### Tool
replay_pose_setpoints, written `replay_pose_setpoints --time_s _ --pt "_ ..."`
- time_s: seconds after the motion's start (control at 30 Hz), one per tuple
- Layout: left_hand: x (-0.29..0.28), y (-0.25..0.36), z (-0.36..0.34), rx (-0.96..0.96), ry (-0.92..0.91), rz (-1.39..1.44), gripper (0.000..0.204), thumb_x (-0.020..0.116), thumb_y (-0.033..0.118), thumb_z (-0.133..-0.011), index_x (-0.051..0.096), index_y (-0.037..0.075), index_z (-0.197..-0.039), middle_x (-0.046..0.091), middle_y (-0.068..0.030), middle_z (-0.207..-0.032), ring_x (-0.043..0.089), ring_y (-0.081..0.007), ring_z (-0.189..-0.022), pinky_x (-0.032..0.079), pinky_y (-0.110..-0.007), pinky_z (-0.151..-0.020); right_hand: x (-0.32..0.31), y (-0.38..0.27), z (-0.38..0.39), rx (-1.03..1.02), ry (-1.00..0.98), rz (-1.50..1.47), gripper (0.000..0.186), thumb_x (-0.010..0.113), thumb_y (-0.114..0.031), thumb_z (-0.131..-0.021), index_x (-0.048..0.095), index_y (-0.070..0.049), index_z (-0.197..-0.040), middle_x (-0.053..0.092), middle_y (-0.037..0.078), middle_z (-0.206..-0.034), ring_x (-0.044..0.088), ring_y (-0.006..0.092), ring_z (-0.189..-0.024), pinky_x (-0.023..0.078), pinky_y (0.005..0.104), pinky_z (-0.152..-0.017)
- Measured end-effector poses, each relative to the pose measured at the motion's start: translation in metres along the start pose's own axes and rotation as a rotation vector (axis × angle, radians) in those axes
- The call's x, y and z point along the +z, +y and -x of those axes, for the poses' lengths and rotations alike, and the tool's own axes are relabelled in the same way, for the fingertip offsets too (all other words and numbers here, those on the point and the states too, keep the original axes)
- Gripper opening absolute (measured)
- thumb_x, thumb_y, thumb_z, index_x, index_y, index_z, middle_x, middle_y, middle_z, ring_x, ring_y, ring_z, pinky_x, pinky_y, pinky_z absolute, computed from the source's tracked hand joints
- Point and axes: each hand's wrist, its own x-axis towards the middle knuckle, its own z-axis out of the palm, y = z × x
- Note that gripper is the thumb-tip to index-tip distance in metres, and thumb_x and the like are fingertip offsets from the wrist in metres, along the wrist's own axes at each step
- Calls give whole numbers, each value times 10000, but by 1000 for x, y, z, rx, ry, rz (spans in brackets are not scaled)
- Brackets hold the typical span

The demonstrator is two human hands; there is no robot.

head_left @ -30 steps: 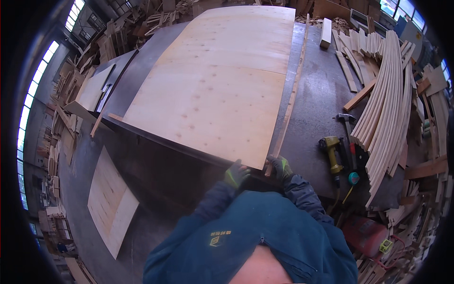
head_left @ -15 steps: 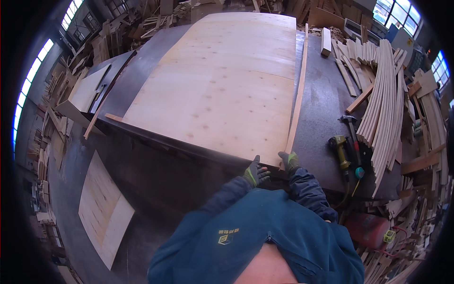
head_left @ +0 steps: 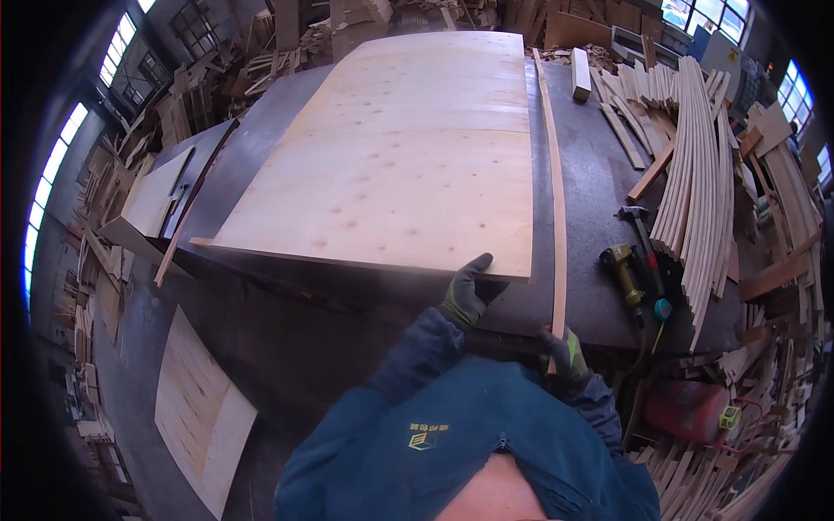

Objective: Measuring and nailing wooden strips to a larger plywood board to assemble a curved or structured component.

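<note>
Have the plywood panel (head_left: 391, 187) and 1 wooden strip (head_left: 559, 260) apart on the table (head_left: 591, 260). At the table's near edge, gripping the panel with left hand (head_left: 466, 293), strip with right hand (head_left: 567, 352). Looks partway tbh: laid out, not joined.

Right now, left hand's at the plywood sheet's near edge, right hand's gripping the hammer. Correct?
Not quite: the head view shows the right hand gripping the near end of the long wood strip; the hammer lies on the table. The left hand is at the near edge of the plywood sheet, as you say.
</note>
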Motion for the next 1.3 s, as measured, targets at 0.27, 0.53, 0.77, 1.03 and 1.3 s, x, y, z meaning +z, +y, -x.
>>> replay_pose_setpoints --time_s 0.27,0.53,0.77,1.03,1.3 --pt "135 53 15 143 -147 20 431 769 261 -1135 668 23 -1480 766 -139 -1378 788 -328 -1256 690 -506 -1100 -7 50 38 27 25 -157 287 805 -187 -1085 659 -78 -1308 633 -28 -933 590 76 -690 489 260 -596" --pt "220 78 -7 276 -356 24 456 777 170 -1117 628 34 -1525 743 -147 -1443 758 -345 -1332 682 -529 -1131 -44 68 114 106 33 -162 380 864 -269 -1062 649 -70 -1303 665 0 -947 633 91 -692 507 269 -582" --pt "253 60 -47 289 -370 34 491 798 155 -1088 610 25 -1522 735 -196 -1420 775 -393 -1274 715 -533 -1060 -82 104 218 201 95 -102 401 886 -182 -1026 665 -47 -1332 704 36 -877 641 114 -610 507 285 -539" --pt "202 11 -65 156 -290 4 421 788 160 -1092 655 22 -1467 779 -161 -1349 792 -365 -1222 703 -516 -1066 -80 73 171 198 44 -28 336 850 -207 -1058 653 -40 -1273 697 24 -940 651 98 -671 526 291 -569" --pt "138 -8 -31 49 -154 61 375 787 157 -1109 674 23 -1441 783 -146 -1347 799 -338 -1225 705 -489 -1074 -43 18 56 -37 -40 -32 323 790 -332 -1116 674 -70 -1264 652 -16 -902 613 85 -653 496 267 -572"
